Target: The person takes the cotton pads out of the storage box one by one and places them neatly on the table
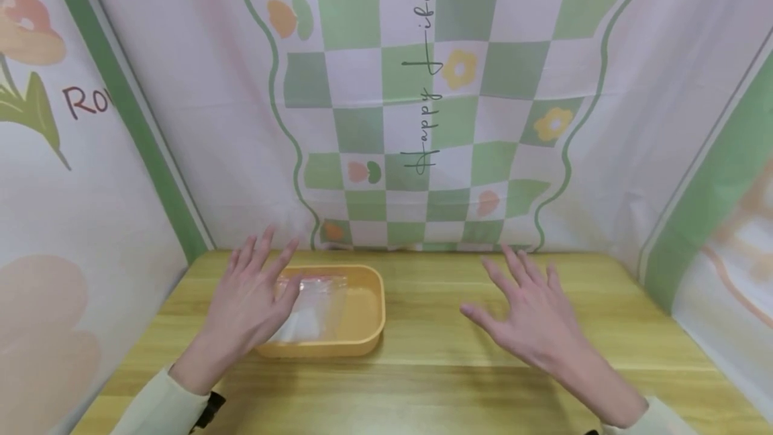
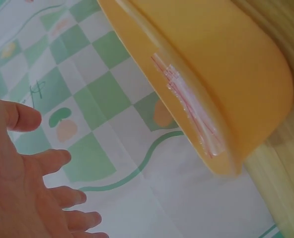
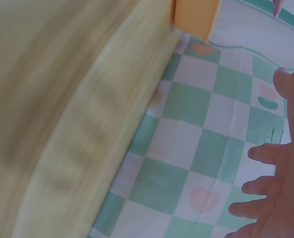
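Note:
A shallow yellow tray [image 1: 365, 317] stands on the table, left of the middle. Inside it lies a clear zip bag [image 1: 317, 311] with a red strip along its top; the bag's edge [image 2: 191, 106] also shows over the rim in the left wrist view. My left hand [image 1: 247, 297] hovers above the tray's left side, fingers spread, and hides part of tray and bag. To the right, my right hand [image 1: 534, 317] is held over the bare wood with its fingers spread. Neither hand holds anything. Whether the bag contains something cannot be made out.
The wooden table [image 1: 435, 341] reaches back to a hanging cloth [image 1: 404, 119] with green checks and the words "Happy Life". Printed cloth walls [image 1: 54, 220] close in the left and right sides. A dark band [image 1: 208, 410] sits at the left sleeve.

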Available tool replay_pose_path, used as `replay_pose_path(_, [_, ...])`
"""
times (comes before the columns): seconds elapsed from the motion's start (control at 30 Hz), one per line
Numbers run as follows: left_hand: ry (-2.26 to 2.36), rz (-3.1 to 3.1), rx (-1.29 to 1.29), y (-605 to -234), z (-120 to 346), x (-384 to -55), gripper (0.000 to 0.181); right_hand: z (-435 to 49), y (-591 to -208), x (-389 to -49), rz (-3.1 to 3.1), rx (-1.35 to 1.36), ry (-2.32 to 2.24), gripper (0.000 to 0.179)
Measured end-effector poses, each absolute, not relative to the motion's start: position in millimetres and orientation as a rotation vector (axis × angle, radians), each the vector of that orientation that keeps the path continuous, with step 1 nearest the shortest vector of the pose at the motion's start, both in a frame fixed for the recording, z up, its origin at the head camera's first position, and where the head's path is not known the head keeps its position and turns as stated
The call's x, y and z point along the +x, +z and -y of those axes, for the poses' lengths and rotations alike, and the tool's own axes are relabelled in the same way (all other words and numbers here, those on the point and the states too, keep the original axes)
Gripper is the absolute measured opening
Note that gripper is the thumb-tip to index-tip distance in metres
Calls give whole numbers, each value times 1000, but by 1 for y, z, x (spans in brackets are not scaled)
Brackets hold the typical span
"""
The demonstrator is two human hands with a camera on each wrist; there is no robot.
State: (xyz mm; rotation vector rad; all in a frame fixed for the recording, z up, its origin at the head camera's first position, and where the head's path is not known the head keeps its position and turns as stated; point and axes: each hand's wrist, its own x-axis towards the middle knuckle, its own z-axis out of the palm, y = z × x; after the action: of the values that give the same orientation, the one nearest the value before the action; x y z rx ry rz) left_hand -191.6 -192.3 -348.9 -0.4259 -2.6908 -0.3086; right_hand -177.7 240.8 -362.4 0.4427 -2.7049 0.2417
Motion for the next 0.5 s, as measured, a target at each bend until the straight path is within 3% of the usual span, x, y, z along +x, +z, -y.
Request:
replay_pose_path(0.27, [-333,2711,-389,-355,201,-183,60,-240,-372,-162,2546,527,302,75])
replay_pose_path(0.5, [-371,2713,-384,-362,212,-177,66,-242,-380,-150,2380,637,292,48])
